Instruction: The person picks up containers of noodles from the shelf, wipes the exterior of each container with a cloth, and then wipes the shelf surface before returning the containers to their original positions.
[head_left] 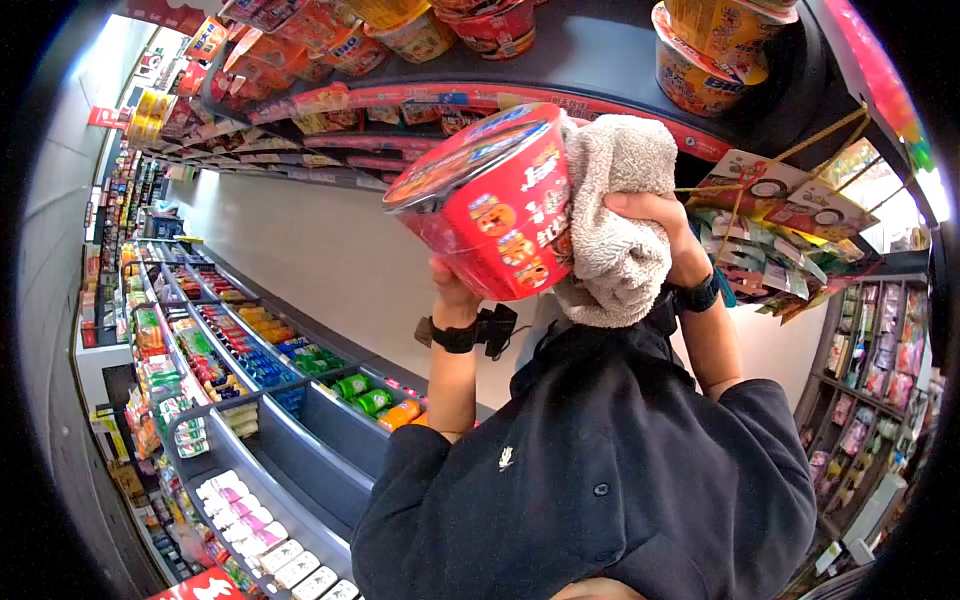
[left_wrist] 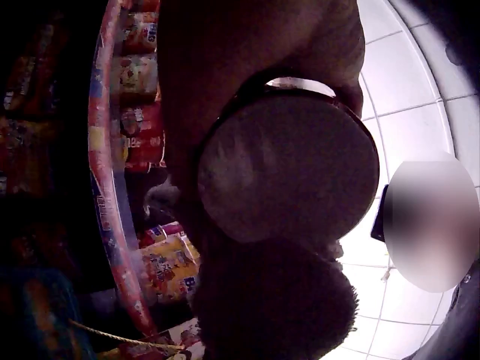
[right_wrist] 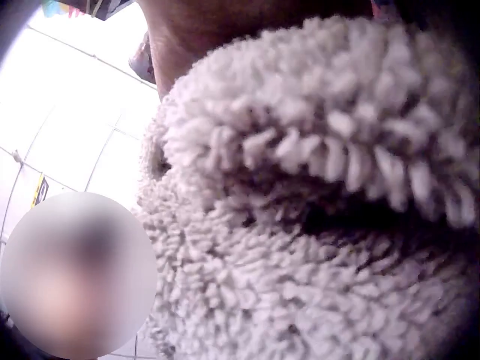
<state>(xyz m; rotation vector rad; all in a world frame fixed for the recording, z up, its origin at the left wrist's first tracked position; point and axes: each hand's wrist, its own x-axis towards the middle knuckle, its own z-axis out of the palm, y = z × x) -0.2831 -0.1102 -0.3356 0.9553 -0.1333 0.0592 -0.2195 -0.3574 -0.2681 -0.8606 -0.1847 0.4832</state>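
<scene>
A red instant-noodle tub (head_left: 500, 215) is tilted in front of the torso in the head view, its dark lid facing up and left. The left hand (head_left: 455, 292) grips it from below; most of those fingers are hidden. Against the tub's right side lies a bunched grey-beige towel (head_left: 620, 215), held by the right hand (head_left: 665, 232) with the thumb across it. In the left wrist view the round tub base (left_wrist: 289, 169) looks dark, with the towel (left_wrist: 277, 300) at its lower edge. Towel pile (right_wrist: 315, 135) fills most of the right wrist view.
Shelves with noodle tubs (head_left: 705, 65) stand close above the hands, edged by a red price strip (head_left: 590, 108). Hanging packets (head_left: 760, 250) are at the right. Lower left, a long shelf unit holds bottles and white packs (head_left: 245, 515). Pale floor (head_left: 290, 235) runs between.
</scene>
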